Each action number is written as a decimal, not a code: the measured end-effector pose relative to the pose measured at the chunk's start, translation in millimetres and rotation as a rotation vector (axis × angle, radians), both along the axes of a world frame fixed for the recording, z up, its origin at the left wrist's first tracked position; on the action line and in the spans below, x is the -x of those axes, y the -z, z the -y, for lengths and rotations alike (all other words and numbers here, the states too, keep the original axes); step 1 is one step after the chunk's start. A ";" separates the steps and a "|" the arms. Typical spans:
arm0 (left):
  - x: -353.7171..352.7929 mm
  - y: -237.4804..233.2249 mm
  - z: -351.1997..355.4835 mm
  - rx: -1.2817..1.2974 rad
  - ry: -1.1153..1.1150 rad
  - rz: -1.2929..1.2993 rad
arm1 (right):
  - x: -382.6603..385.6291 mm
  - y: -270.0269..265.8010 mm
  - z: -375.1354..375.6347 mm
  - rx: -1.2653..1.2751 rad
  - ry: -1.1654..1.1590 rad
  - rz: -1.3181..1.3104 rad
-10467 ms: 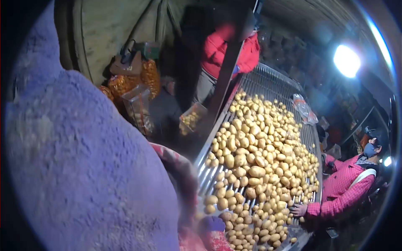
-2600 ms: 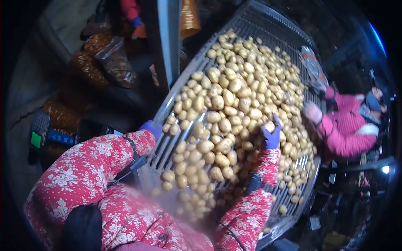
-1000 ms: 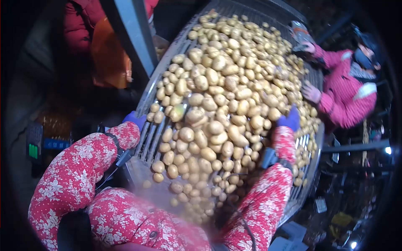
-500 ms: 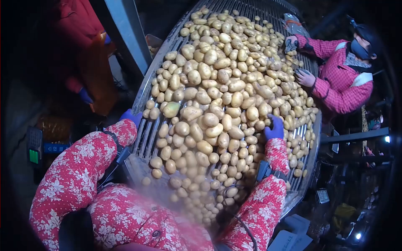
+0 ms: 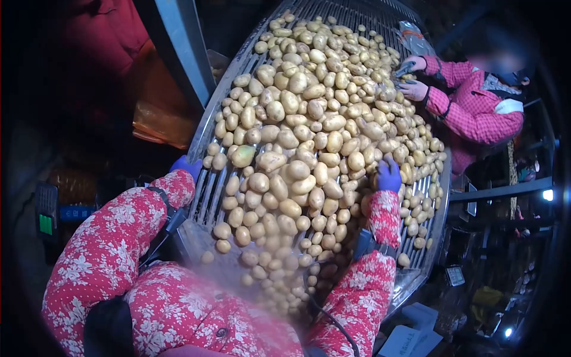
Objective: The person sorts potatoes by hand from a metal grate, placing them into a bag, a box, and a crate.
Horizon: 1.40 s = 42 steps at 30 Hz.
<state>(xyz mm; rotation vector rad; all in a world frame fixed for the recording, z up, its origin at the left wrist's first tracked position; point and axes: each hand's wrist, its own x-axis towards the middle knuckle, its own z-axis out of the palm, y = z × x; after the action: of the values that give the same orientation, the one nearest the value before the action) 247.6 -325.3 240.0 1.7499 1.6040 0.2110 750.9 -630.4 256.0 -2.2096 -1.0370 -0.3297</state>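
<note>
A broad heap of yellow potatoes (image 5: 288,140) covers a slatted metal sorting table (image 5: 205,189) in front of me. My left hand (image 5: 187,166), in a purple glove, grips the table's left rim, with the fingers outside and the thumb on the inner side. Near it lies a potato with a greenish patch (image 5: 242,156). My right hand (image 5: 388,175), also gloved in purple, is over the right side of the heap. Its fingers are apart and bent down among the potatoes, with none plainly held. The fingertips are partly hidden from me.
Across the table at the right, a co-worker in a checked jacket (image 5: 482,110) has both hands (image 5: 413,80) at the heap's edge. A clear plastic bag (image 5: 413,37) lies beyond. A metal post (image 5: 184,47) rises at left, beside orange sacks (image 5: 163,122) and another person's red sleeve (image 5: 107,35).
My right hand has shifted slightly up, and its forearm has swung left. My left hand has stayed put. The co-worker's hands have come together at the heap. The person at left has moved.
</note>
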 end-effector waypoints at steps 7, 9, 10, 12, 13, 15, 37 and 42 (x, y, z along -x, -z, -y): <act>0.0 6.0 -0.8 -0.018 -0.003 -0.033 | 46.4 -8.2 -77.0 0.092 0.004 -0.456; -1.6 -3.0 0.8 0.017 -0.020 0.003 | 92.8 -30.0 -78.2 0.070 -0.057 -0.364; -4.8 -6.6 3.3 0.039 -0.021 0.023 | 110.5 -38.6 -73.8 0.038 -0.067 -0.381; -2.0 2.6 -2.8 0.009 -0.019 -0.020 | 130.7 -40.0 -68.8 -0.106 -0.188 -0.472; 5.7 20.8 -10.5 -0.006 -0.012 -0.007 | 141.5 -43.7 -64.3 -0.085 -0.215 -0.438; 2.4 19.4 -11.7 -0.026 0.009 -0.070 | 167.3 -53.0 -57.0 0.087 -0.157 -0.271; -7.4 -14.0 -0.8 0.053 -0.013 -0.024 | 28.4 -63.3 -8.4 0.746 0.247 -0.385; -3.9 -8.0 0.0 0.041 -0.021 0.001 | 23.2 -32.9 26.8 0.400 0.110 -0.437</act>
<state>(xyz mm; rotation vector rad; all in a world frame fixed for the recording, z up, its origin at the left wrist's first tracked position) 251.5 -325.3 248.1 1.7028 1.6158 0.1878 727.7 -657.2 288.9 -2.5370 -0.7884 0.3341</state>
